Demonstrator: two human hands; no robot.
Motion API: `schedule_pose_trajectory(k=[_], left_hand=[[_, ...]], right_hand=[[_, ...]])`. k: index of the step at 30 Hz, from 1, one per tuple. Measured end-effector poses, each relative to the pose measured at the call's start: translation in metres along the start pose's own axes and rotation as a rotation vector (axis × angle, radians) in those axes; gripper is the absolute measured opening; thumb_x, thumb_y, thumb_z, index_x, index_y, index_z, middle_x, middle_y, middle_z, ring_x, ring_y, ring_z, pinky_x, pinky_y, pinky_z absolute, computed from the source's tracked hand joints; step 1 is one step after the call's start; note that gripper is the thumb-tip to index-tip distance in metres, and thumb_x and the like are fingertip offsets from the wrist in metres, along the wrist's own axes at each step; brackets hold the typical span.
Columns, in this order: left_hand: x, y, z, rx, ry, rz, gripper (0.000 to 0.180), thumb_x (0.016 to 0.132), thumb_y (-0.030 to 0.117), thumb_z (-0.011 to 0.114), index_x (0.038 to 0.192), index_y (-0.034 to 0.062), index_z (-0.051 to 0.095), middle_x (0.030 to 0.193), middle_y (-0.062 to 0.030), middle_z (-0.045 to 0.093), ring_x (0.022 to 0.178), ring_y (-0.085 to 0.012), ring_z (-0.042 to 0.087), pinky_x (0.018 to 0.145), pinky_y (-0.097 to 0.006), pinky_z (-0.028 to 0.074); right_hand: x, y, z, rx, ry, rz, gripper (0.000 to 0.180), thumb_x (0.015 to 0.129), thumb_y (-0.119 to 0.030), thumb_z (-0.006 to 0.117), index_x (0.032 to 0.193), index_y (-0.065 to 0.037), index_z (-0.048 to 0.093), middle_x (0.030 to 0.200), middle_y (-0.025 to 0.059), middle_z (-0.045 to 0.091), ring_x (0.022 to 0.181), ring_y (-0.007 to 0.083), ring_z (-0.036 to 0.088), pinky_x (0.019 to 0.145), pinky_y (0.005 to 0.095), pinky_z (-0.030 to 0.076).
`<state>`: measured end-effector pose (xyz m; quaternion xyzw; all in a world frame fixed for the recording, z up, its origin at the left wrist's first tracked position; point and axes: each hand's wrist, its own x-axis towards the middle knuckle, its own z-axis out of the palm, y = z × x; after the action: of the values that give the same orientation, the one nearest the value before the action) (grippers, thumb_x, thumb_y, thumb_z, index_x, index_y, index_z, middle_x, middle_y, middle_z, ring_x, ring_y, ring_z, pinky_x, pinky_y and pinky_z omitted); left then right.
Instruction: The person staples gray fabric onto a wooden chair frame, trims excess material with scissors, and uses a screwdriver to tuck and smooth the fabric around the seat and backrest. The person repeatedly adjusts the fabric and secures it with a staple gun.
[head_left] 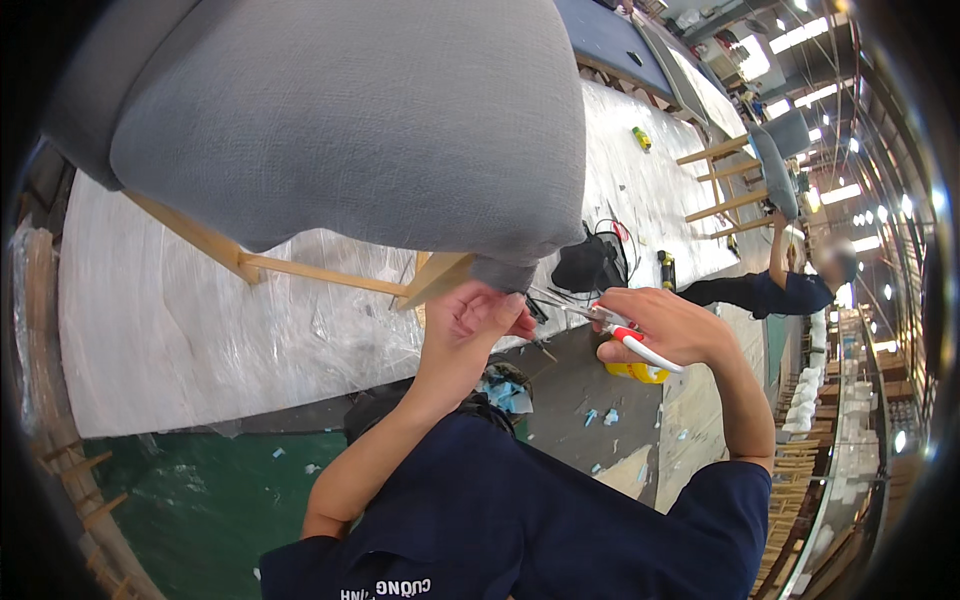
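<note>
A grey upholstered chair [350,110] fills the upper left, its pale wooden legs and stretcher [325,274] showing below the seat. At the seat's near corner, my left hand [470,322] pinches a loose flap of grey fabric [503,274] next to the wooden leg [437,277]. My right hand [665,322] is closed around scissors with red and white handles [648,350]. Their metal blades point left toward the flap; whether the tips touch the cloth I cannot tell.
A plastic-covered table [250,350] lies beneath the chair. On it are a black bag [588,264] and a yellow-green tool [641,138]. A yellow ring-shaped thing [640,373] sits below my right hand. Blue scraps [590,416] dot the floor. At right, a person [795,290] handles another chair [772,170].
</note>
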<state>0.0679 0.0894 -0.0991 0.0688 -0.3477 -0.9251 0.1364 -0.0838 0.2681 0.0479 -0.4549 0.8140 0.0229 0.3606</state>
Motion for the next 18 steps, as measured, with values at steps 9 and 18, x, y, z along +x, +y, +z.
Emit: schedule_pose_trajectory(k=[9,18], left_hand=[[-0.001,-0.005,-0.003,0.019,0.011,0.005,0.01,0.096,0.005,0.065,0.095,-0.0051,0.066,0.085,-0.0141,0.072,0.078,-0.0202,0.073,0.076,-0.036,0.06],[-0.002,-0.004,-0.008,-0.002,-0.019,0.0,0.012,0.095,0.006,0.067,0.098,-0.0063,0.067,0.083,-0.0145,0.073,0.076,-0.0199,0.072,0.074,-0.035,0.059]], right_hand=[[0.023,-0.026,-0.007,-0.122,0.004,0.002,0.087,0.089,-0.074,0.052,0.123,0.007,0.057,0.105,0.0239,0.066,0.102,0.0397,0.064,0.087,0.0459,0.048],[0.033,-0.029,-0.002,-0.13,0.085,-0.067,0.061,0.089,-0.057,0.065,0.078,0.004,0.064,0.064,0.0217,0.059,0.063,0.0407,0.06,0.063,0.0469,0.046]])
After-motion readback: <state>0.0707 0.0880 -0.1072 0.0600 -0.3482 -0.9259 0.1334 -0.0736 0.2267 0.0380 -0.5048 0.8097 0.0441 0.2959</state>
